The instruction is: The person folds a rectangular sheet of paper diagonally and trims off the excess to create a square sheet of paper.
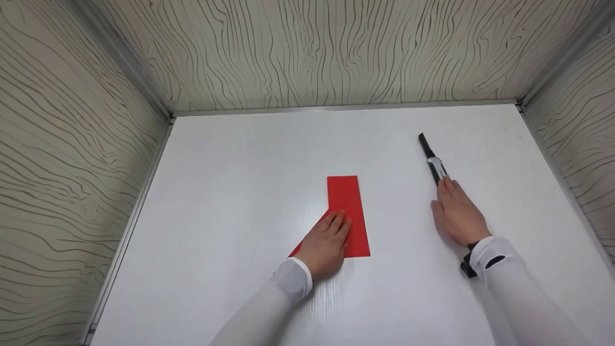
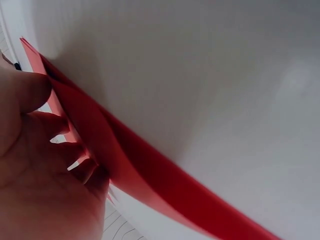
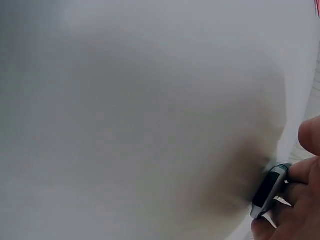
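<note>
Paper (image 1: 343,192), red and folded, lay near the middle of the tabletop (image 1: 230,192), its lower part half hidden by my left fingers (image 1: 338,218), which rested nearly straight across it, uncurled. My right fingers (image 1: 450,188), also nearly straight, touched the utility knife (image 1: 436,166) well to the paper's right, covering its near end, thumb standing apart. Something black (image 1: 468,265) showed at my right sleeve (image 1: 523,298). Behind the metal edging (image 1: 336,109) rose a wood-grain back wall (image 1: 307,57), with matching side walls (image 1: 62,182) closing in left and right.
</note>
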`<state>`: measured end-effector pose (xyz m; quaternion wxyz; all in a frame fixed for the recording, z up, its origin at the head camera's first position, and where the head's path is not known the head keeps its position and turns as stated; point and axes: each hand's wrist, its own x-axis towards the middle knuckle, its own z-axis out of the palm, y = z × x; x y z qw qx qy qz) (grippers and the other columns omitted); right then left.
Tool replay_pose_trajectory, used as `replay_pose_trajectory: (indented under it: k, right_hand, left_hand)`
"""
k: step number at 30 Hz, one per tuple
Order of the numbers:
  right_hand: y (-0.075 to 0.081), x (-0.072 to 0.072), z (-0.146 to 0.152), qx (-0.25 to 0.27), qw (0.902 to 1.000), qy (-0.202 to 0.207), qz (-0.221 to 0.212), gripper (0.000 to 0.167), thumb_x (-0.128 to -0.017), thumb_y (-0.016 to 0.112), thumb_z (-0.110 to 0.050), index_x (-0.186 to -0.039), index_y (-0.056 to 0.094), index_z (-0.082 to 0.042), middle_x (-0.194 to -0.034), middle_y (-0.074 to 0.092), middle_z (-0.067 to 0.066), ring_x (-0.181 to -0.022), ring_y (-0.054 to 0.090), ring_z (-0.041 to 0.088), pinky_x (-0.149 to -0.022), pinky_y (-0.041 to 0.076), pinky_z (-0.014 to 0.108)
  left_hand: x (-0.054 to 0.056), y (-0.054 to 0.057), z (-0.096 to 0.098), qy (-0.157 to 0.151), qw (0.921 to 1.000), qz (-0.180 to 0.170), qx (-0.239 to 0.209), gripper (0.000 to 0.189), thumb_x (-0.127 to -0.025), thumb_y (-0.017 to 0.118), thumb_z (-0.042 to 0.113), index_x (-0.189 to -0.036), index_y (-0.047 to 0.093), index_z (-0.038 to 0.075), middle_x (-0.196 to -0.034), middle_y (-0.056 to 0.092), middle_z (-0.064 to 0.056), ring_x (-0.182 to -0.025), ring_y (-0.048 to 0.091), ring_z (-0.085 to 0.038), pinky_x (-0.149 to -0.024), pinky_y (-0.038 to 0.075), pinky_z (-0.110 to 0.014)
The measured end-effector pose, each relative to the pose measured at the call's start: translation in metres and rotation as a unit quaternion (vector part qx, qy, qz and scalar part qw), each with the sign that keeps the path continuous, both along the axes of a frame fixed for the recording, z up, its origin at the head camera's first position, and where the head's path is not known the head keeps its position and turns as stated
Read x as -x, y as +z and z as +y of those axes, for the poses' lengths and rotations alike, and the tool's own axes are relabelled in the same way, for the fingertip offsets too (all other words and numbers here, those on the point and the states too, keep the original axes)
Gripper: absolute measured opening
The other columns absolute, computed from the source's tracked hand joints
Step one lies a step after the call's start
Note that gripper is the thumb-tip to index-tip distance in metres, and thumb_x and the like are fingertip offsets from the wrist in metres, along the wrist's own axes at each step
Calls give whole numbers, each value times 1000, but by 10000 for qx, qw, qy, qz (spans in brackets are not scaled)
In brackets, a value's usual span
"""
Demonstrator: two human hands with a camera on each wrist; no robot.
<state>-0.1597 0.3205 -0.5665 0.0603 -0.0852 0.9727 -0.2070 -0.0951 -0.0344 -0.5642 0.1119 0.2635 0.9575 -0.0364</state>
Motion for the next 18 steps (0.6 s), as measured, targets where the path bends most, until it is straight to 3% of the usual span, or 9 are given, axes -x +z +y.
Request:
replay_pose_trajectory:
  k: [9, 15, 18]
  right_hand:
    - [3, -24, -38, -244, 9986, 405, 243, 62, -110, 42, -26, -154, 25, 15, -163, 19, 32, -150, 17, 49, -119, 20, 60]
    - [1, -40, -52, -403, 9956, 571, 631, 57, -108, 49, -22, -150, 36, 15, -159, 32, 31, -147, 29, 47, -117, 28, 58]
    - [2, -47, -58, -310, 9957, 491, 726, 54, -107, 52, -21, -147, 43, 14, -156, 39, 29, -144, 35, 45, -115, 31, 57]
  left_hand:
    - [-1, 1, 0, -9, 10000, 31, 47, 101, -88, 78, 41, -166, 17, 22, -170, 18, -2, -155, 19, -26, -113, 40, -38]
    - [0, 3, 0, 61, 9998, -129, -141, 76, -103, 56, 43, -165, 19, 21, -170, 19, -2, -155, 19, -26, -120, 28, -35]
    - [0, 4, 0, 84, 9997, -129, -170, 78, -101, 59, 44, -165, 19, 21, -170, 19, -2, -155, 19, -26, -119, 31, -35]
